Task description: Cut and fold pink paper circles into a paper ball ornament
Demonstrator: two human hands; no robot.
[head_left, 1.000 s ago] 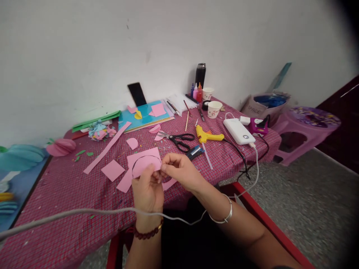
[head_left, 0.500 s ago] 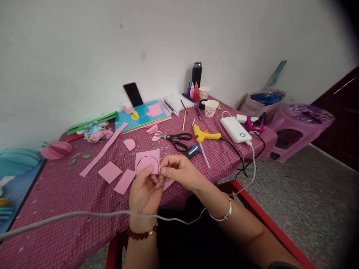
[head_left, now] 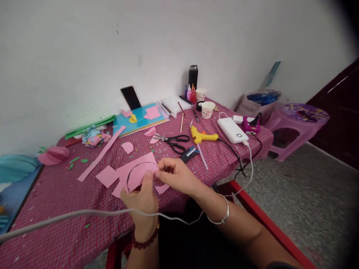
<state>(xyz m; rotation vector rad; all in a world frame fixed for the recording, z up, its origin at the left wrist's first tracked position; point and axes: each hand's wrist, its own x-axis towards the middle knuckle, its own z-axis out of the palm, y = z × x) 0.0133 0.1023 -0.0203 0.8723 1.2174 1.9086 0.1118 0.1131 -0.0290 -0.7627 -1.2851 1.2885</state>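
Observation:
My left hand (head_left: 142, 198) grips the near edge of a pink paper square (head_left: 136, 173) with a black circle drawn on it. The thumb presses on the sheet. My right hand (head_left: 174, 175) pinches the same sheet at its right edge. The sheet is held tilted just above the red checked tablecloth (head_left: 70, 201). More pink paper pieces (head_left: 107, 176) lie on the cloth under and left of it.
Black scissors (head_left: 174, 141), a yellow glue gun (head_left: 200, 135), a white power bank (head_left: 231, 129) and paper cups (head_left: 207, 109) lie behind my hands. A grey cable (head_left: 70, 215) crosses in front. A phone (head_left: 130, 97) leans on the wall. A purple stool (head_left: 297, 123) stands right.
The pink sheet has tipped down and leftwards, showing more of its face. My left hand shifted slightly left and lower. The view drifted a little.

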